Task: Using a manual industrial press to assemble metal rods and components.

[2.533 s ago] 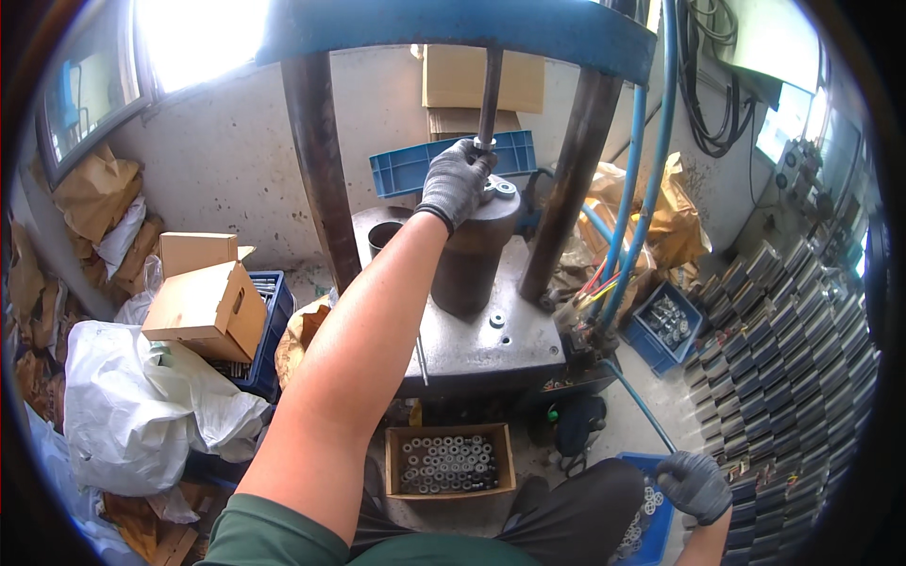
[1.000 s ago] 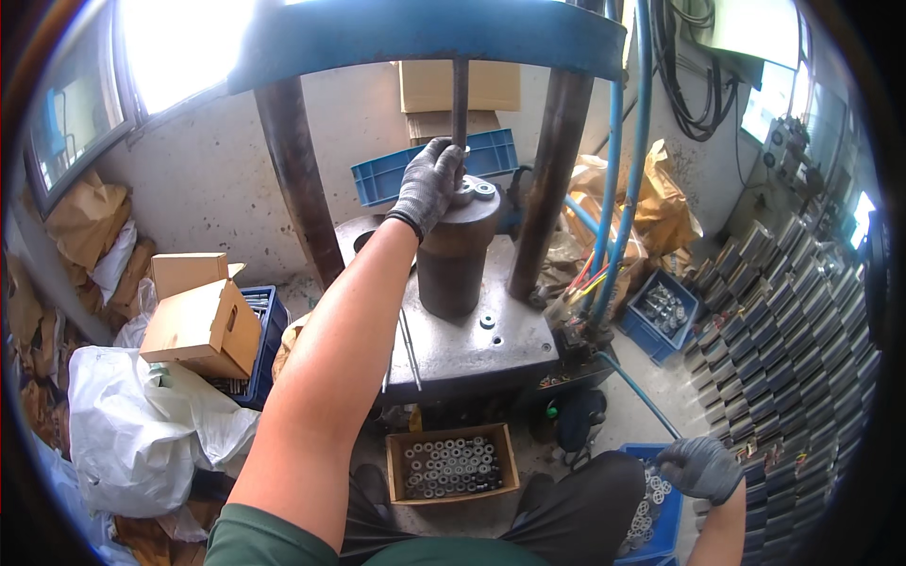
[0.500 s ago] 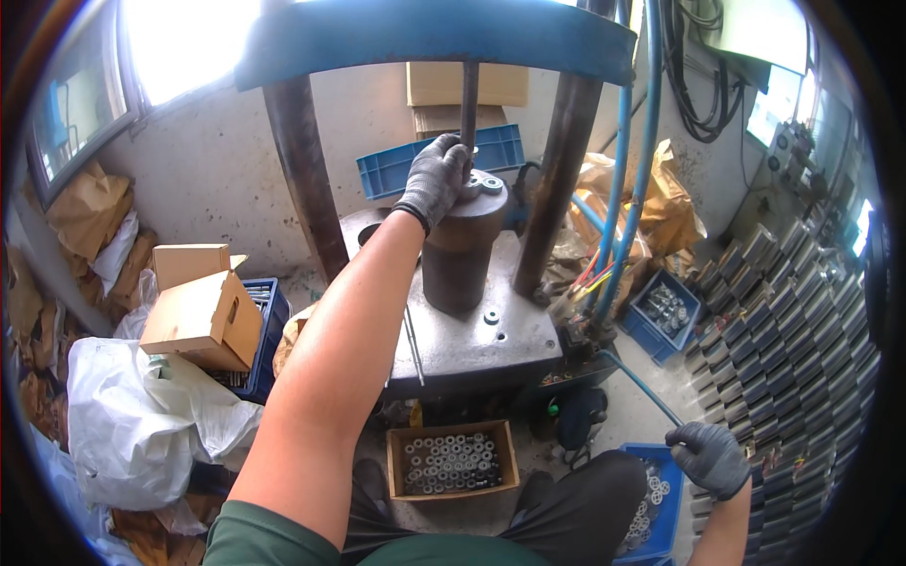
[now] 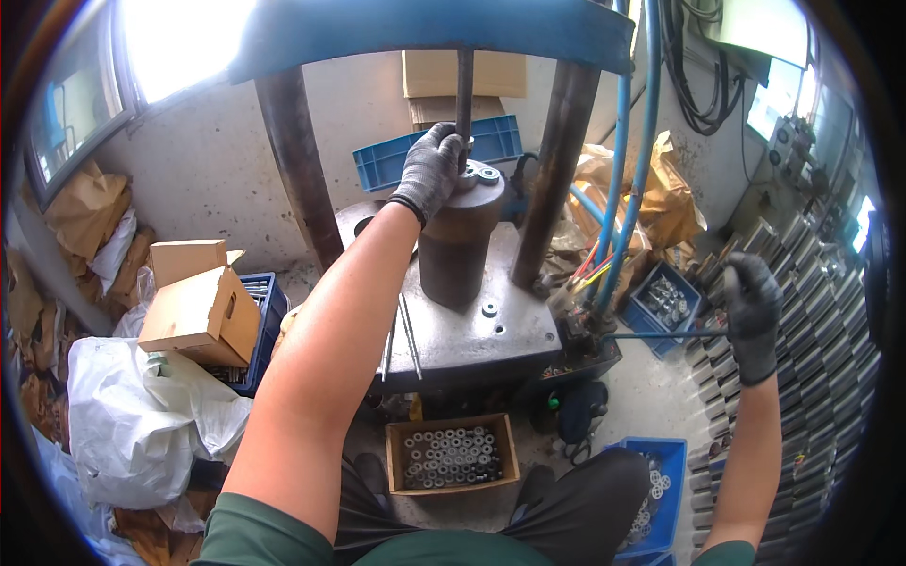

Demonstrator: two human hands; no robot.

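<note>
Hand press, seen from the operator's side, left to right. A cardboard box [image 4: 189,316] lies over a blue crate [image 4: 275,316], probably stacked to save floor. The gloved left hand [image 4: 434,170] reaches up with fingers curled beside the vertical rod [image 4: 463,94], perhaps steadying a part beneath it; what they grasp is hidden. Below, a carton [image 4: 395,457] of ring-shaped parts sits between the feet, presumably for easy reach. The dark cylindrical block [image 4: 458,259] stands under the rod, apparently as its support; ring parts [image 4: 488,176] lie on its top, just right of the hand. At far right, a blue lever [image 4: 665,334] runs level to the gloved right hand [image 4: 755,316], fingers bent; whether they close round it cannot be told.
</note>
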